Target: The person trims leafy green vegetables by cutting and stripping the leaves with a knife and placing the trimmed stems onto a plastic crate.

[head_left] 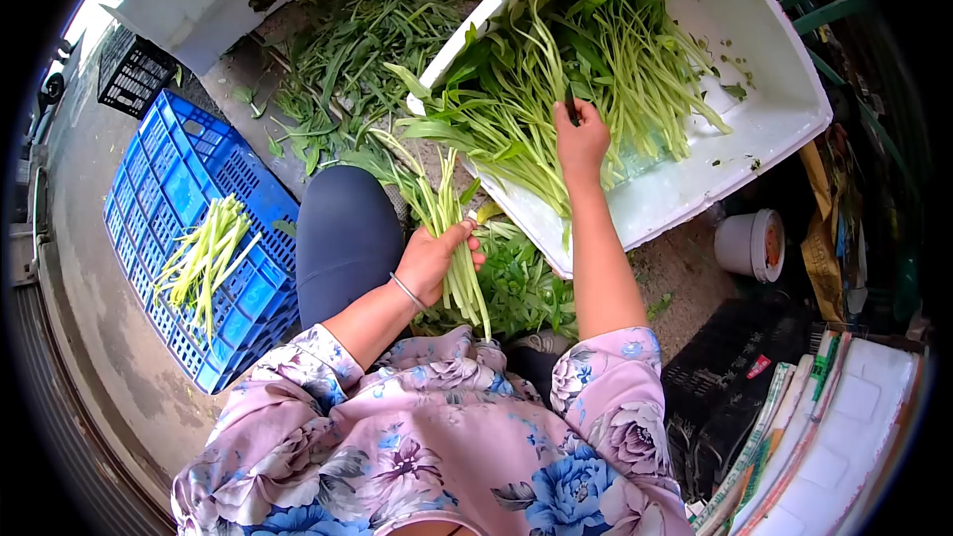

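Note:
My left hand (437, 263) is closed round a bunch of water spinach stems (462, 288), held upright above my lap; something small and pale shows at the thumb tip. Over the near edge of a white foam box (735, 174), my right hand (583, 144) is closed, with a thin dark object (570, 104) between its fingers, its kind not clear. The fingers touch the long stems of a large heap of water spinach (625, 60) in the box. Leafy tops lie to the left of the heap, bare stem ends to the right.
A blue plastic crate (174, 174) stands at left with cut stems (208, 258) on it. Loose leaves (367, 50) cover the ground beyond my knee. Another foam box (228, 0) is at upper left, a white bucket (747, 243) at right, and a black crate (725, 367) below it.

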The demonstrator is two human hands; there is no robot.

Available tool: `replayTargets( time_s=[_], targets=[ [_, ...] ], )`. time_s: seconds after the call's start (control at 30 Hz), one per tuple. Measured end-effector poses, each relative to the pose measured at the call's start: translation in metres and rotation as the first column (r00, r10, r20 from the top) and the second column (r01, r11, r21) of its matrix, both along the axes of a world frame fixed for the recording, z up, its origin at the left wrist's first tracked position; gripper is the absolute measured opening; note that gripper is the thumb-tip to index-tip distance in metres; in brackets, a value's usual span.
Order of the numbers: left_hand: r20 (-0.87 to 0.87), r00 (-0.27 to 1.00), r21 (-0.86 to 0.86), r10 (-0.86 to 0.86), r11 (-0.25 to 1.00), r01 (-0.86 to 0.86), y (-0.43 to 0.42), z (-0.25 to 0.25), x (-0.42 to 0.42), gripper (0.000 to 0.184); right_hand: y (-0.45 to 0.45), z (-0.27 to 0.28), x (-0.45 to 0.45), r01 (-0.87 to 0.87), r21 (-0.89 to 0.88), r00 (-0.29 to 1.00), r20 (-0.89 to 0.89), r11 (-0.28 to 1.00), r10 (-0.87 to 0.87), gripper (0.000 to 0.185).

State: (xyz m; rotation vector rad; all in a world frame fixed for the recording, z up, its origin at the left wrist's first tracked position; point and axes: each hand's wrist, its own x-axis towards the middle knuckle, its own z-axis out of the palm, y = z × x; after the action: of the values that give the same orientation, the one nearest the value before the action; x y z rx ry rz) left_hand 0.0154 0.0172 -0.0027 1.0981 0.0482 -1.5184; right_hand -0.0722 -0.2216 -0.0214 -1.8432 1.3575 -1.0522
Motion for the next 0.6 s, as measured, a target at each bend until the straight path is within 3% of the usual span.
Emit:
replayTargets(
  time_s=[0.03,0.1,0.13,0.2,0.3,0.4,0.5,0.6],
  targets=[
    [-0.006,1.000,-0.002,-0.009,1.000,0.009,0.000,0.000,-0.001,0.012,0.001,0.012,-0.006,0.009,-0.002,1.000,-0.006,1.000,-0.009,0.024],
    [0.020,0.998,-0.023,-0.065,0.998,0.065,0.001,0.001,-0.002,0.013,0.006,0.042,-0.016,-0.052,0.062,0.925,0.378,0.997,0.025,0.019],
    [0.027,0.995,-0.039,-0.096,0.995,0.097,0.001,0.003,-0.002,0.014,0.015,0.062,-0.020,-0.044,0.057,0.925,0.379,0.997,0.019,0.019],
    [0.070,0.991,-0.053,-0.118,0.991,0.122,0.000,0.009,-0.005,0.014,0.043,0.096,-0.029,-0.104,0.207,0.785,0.618,0.973,-0.048,0.015],
    [0.134,0.981,-0.121,-0.143,0.980,0.160,-0.002,0.024,-0.008,0.015,0.079,0.111,-0.050,-0.182,0.278,0.743,0.668,0.943,-0.053,0.016],
    [0.394,0.917,-0.321,-0.055,0.927,0.193,-0.008,0.039,-0.014,0.018,0.121,0.102,-0.066,-0.208,0.361,0.725,0.680,0.909,-0.104,0.017],
    [0.507,0.861,-0.426,0.035,0.879,0.215,-0.021,0.048,-0.028,0.017,0.157,0.079,-0.078,-0.163,0.438,0.769,0.618,0.884,-0.164,0.020],
    [0.491,0.871,-0.409,0.002,0.884,0.228,-0.027,0.057,-0.045,0.017,0.185,0.070,-0.086,-0.198,0.432,0.790,0.602,0.880,-0.117,0.020]
  ],
)
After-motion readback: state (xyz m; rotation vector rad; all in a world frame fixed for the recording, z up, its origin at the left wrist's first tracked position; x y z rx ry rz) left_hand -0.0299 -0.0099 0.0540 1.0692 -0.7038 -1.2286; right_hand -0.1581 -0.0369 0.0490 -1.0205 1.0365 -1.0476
